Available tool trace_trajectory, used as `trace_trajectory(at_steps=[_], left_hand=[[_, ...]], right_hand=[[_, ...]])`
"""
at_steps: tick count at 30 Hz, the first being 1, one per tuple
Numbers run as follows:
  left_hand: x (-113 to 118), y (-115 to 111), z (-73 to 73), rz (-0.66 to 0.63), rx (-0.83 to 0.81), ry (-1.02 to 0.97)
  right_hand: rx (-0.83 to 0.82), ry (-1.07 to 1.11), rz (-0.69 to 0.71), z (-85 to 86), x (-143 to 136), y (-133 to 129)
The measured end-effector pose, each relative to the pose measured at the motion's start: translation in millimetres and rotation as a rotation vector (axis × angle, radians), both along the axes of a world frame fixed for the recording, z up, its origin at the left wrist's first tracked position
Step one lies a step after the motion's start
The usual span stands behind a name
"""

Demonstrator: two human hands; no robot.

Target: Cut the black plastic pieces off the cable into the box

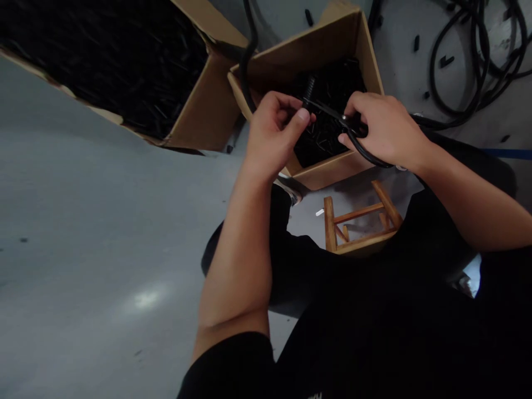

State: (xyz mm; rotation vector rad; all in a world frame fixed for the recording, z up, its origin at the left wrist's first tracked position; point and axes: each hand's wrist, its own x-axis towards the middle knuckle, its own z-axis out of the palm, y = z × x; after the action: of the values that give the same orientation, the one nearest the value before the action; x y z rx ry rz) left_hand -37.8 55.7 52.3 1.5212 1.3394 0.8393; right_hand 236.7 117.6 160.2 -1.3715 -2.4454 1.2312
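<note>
Over the open carton point(328, 170), the black ribbed part point(310, 87) is pinched in the left grip point(269, 133), while the scissors point(326, 109) are grasped in the right grip point(384, 126), blade tips close beside the left fingertips. A finger could be nicked if the blades were slipped off the part's ridges, or the part could be lost among the dark pieces point(322, 138) if the pinch were loosened

Glossy grey floor point(103, 238) with a bright light reflection point(146, 300), scattered dark bits, small wooden stool point(359, 244).
</note>
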Motion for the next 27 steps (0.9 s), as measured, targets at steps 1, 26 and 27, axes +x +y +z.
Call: trace_trajectory(at_steps=[1, 26, 27], left_hand=[[1, -1, 0.5, 0.095, 0.011, -0.056], [26, -21, 24.5, 0.037, -0.059, -0.179], [24, -21, 24.0, 0.020, -0.055, -0.173]], right_hand=[[-0.005, -0.004, -0.009, 0.3, 0, 0], [-0.049, -0.052, 0.050, 12.9, -1, -5], [-0.067, -0.042, 0.058, 12.1, 1, -5]])
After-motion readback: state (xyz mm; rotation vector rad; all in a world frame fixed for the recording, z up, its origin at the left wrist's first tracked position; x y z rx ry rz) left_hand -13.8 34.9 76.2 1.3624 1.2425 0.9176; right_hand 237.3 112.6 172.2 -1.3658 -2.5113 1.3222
